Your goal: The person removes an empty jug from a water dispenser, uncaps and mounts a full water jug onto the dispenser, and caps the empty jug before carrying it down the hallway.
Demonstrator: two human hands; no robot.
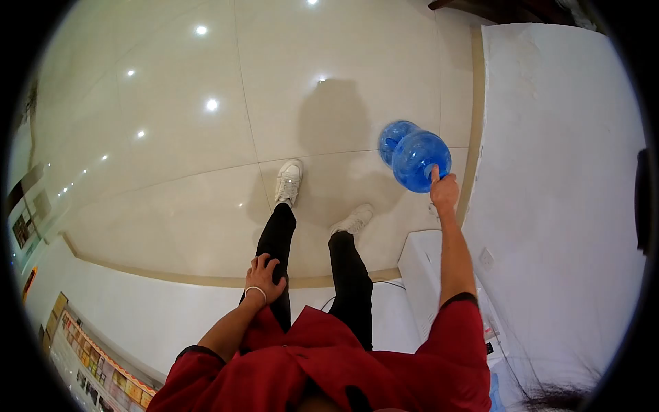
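A large blue see-through water-cooler bottle [417,156] is at the right, by the foot of the wall, its neck end towards me. My right hand [445,192], arm stretched out, grips the bottle at its neck, with the thumb lying along the opening. Part of the neck is hidden behind the fingers. My left hand [265,280] lies on my left leg near the knee, fingers spread, holding nothing. A pale bracelet [257,293] circles that wrist.
Glossy beige floor tiles [171,178] reflect ceiling lights. A white wall [549,151] with a tan skirting runs along the right. Close to my right side stands a white box-like unit [420,275] with a cable. Dark furniture [480,8] shows at the top right.
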